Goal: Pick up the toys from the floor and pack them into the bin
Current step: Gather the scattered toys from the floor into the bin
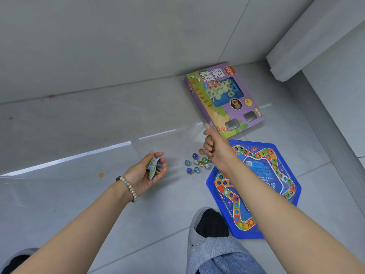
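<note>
Head view: nearest to us, at six o'clock, a grey slipper [194, 232] with a dark sock in it stands on the pale tiled floor [83, 194]. At three o'clock from the slipper and touching it lies a blue hexagonal game board [280, 175], flat, with a raised rim and a winding coloured track of round holes. Our right forearm crosses over it.

Farther out, at about nine o'clock from the board, our left hand [146, 172] is palm up and cupped, with a beaded bracelet [129, 187] at the wrist. Its curled fingers cradle a handful of marbles [158, 165] and a small printed paper scrap [151, 167]. At three o'clock from that hand the loose marbles [195, 163] lie clustered on the floor, just beside the board's far left edge.

Directly above the cluster is our right hand [214, 149], fingers curled tight into the palm and thumb stretched toward twelve o'clock. We cannot tell whether anything sits inside that fist.

Farthest, at twelve o'clock from the right hand, a purple box [254, 109] lies flat by the wall. Its clear window shows white discs [219, 89] heaped in a blue inner tray.
</note>
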### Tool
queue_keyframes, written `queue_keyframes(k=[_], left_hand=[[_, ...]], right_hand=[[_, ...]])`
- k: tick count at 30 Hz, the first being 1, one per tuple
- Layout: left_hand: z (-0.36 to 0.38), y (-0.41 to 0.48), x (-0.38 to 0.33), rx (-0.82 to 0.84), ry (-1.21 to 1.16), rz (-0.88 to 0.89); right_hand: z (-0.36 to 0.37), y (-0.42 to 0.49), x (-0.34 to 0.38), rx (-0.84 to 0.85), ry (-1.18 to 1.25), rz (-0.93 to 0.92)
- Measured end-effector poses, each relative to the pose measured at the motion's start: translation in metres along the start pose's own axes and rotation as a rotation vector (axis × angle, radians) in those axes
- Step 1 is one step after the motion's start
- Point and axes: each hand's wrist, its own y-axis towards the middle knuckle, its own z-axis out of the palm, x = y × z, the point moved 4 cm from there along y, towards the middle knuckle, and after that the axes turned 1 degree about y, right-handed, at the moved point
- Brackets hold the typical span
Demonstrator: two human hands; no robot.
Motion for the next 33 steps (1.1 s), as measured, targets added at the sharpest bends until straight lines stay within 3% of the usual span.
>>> queue_keyframes(k=[3, 6, 8, 12, 23, 25, 27, 30, 33], left_hand=[[0.0, 0.0, -0.001, 0.004, 0.003, -0.001], [0.0, 0.001, 0.0, 0.009, 0.002, -0.007], [-0.001, 0.001, 0.001, 0.008, 0.001, -0.011], [0.0, 0.002, 0.002, 0.007, 0.01, -0.011], [0.002, 0.004, 0.005, 0.007, 0.052, 0.005], [0.002, 0.004, 0.004, 0.004, 0.07, 0.013], [0.003, 0.004, 0.003, 0.003, 0.082, 0.019], [0.002, 0.003, 0.002, -0.003, 0.1, 0.025], [0.003, 0.002, 0.001, -0.004, 0.118, 0.036]], right_hand=[[-0.001, -0.013, -0.004, 0.179, 0.365, 0.15], [-0.011, -0.018, -0.011, 0.169, 0.354, 0.183], [-0.019, -0.015, -0.008, 0.124, 0.122, 0.115], [-0.034, -0.007, -0.007, -0.015, -0.666, -0.145], [-0.021, 0.003, -0.012, -0.092, -1.138, -0.35], [-0.02, 0.0, -0.012, -0.122, -0.991, -0.331], [-0.023, -0.003, -0.014, -0.117, -0.539, -0.187], [-0.018, -0.014, -0.015, 0.117, 0.059, 0.058], [-0.019, -0.017, -0.012, 0.232, 0.125, 0.114]])
